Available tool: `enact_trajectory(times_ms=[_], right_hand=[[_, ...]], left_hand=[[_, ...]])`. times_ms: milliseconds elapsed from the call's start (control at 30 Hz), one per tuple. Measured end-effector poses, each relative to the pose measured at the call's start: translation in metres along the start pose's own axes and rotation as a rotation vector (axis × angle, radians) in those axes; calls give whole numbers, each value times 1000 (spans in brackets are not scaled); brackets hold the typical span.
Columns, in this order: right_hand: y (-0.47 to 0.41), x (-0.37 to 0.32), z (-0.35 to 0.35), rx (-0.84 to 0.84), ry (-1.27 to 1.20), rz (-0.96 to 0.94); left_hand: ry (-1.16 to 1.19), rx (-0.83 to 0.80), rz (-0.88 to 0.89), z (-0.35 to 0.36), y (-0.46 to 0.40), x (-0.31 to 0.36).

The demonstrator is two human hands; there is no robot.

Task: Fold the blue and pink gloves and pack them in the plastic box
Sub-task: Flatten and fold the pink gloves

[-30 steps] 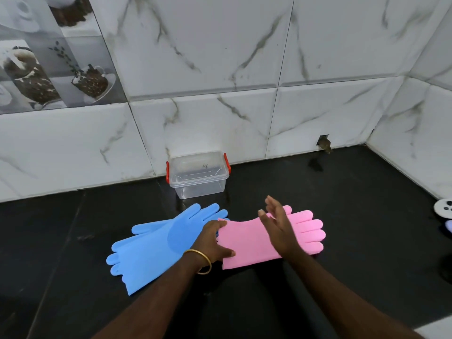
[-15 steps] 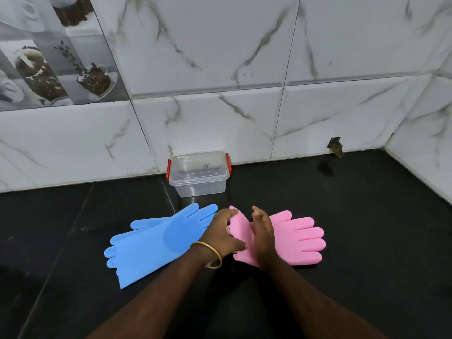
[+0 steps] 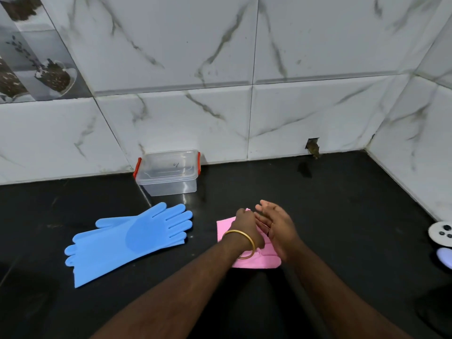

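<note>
The pink gloves (image 3: 226, 228) lie folded over on the black counter (image 3: 342, 228), mostly hidden under both hands. The left hand (image 3: 244, 227), a gold bangle (image 3: 241, 243) on its wrist, rests on top of the folded stack with fingers curled down onto it — it seems to be pinning the fold, though how far the fingers wrap the rubber I cannot tell. The right hand (image 3: 275, 222) stands just beside it, fingers straight and relaxed, palm turned inward, holding nothing.

To the left, apart from the pink ones, the blue gloves (image 3: 127, 243) lie flat and unfolded, fingers pointing toward the wall. Behind them, against the marble tiles, sits the plastic box (image 3: 168, 184) with red clips, lid off and nothing inside.

To do this step well, the left hand should keep firm pressure on the crease — such rubber looks likely to spring open — while the right palm flattens the layers. A compact fold matters, judging by the box's small opening. The blue gloves are not yet folded, so the task looks less than half done.
</note>
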State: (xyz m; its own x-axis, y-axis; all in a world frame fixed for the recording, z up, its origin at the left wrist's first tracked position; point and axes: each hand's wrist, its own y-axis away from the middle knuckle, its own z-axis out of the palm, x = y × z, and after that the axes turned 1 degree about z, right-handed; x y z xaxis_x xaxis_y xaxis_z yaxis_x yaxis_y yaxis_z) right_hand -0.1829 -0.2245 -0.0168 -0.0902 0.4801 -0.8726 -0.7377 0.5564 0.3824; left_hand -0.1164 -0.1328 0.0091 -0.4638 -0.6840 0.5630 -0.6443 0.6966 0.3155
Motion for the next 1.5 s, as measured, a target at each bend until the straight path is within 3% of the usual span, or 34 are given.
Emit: enact_trajectory(times_ms=[233,467,567,633,733,800,933,1167,1300,1400,1467,1500], right_hand=[[9,5,-10,40,447,-193],[8,13,-17,-62,743,-369],[5,21,-17,-57,863,-425],[3,25,-18,-44,891,-429],[1,26,-22,-46,921,-401],[1,28,-23,-37,953,-386],[-2,33,-23,-1,987,-371],[-2,33,-20,3,1101,-358],[7,18,-15,-15,1236,-252],[19,-4,-1,84,1390,-197],[32,-25,16,149,1231,-98],[40,-35,25,151,1011,-17]], left_hand=[[-55,-3,14,28,-4,-4],[490,-108,88,14,16,-23],[571,-129,48,2,18,-33],[556,-49,19,2,18,-38],[353,268,-110,7,15,-49],[206,393,-269,10,13,-62],[387,282,-496,15,13,-77],[590,136,-596,4,12,-76],[673,86,-476,-6,14,-72],[660,149,-303,-17,16,-61],[621,226,-134,-31,20,-47],[574,260,-37,-39,24,-40]])
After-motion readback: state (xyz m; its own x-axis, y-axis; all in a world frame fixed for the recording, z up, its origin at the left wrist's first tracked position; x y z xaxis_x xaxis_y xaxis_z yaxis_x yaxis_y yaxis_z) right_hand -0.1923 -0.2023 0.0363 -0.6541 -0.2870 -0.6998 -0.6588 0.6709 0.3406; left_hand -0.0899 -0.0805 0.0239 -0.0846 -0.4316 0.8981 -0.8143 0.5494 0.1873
